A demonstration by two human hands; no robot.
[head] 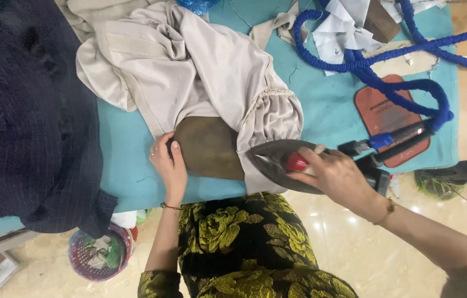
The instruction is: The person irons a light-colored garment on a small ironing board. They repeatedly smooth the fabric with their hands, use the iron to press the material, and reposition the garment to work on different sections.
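Teal ironing table [129,165]: right hand [338,176] wrapped round the iron [283,165], beige garment [211,77] at 10 o'clock; left hand [168,163] flat on the brown pad [208,146].

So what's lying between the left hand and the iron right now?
In the head view, a brown pressing pad lies between the left hand and the iron, then the beige garment's gathered edge. The right hand grips the iron.

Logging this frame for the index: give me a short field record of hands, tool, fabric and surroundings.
left hand: flat on the edge of a brown pressing pad, fingers spread
right hand: gripping the handle of a steam iron
iron position: tip on the beige garment, beside the pad
garment: draped over the pad, gathered cuff near the iron
hose: blue covered hose runs from the iron
surface: teal padded table
left side: dark cloth
floor: basket of scraps
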